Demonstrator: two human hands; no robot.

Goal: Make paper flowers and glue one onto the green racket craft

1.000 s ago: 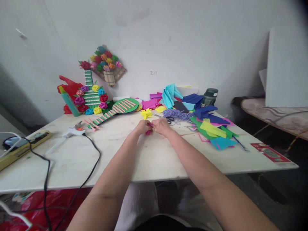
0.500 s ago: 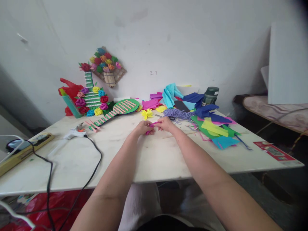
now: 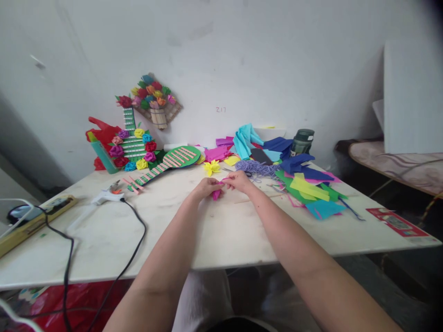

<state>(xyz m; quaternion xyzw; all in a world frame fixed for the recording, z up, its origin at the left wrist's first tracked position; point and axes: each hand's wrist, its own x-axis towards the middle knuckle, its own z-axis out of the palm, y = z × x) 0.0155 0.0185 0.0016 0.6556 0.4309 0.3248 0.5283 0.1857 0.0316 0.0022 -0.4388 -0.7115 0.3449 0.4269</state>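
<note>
Over the middle of the table, my left hand [image 3: 206, 187] pinches a small piece of magenta crepe paper [image 3: 216, 193], whose lower end hangs below the fingers. My right hand [image 3: 237, 180] is closed on the upper end of that same paper, close beside the left fingertips. Just beyond the hands lies a yellow paper flower [image 3: 212, 168]. Scissors with dark handles [image 3: 248, 174] lie partly hidden behind my right hand. A thin wooden stick [image 3: 273, 195] rests to the right, below a tangle of purple yarn [image 3: 255, 167].
On the left of the white table [image 3: 173, 240] are a glue gun [image 3: 108, 196] with a black cord and a power strip [image 3: 38, 220]. Flower-decorated green crafts [image 3: 180, 157] stand behind. Coloured paper sheets [image 3: 308, 189] and a dark bottle [image 3: 302, 142] are at right.
The magenta paper has shifted in the fingers, and more of it now hangs below my left hand. The view has tilted slightly, so the scene sits a little lower.
</note>
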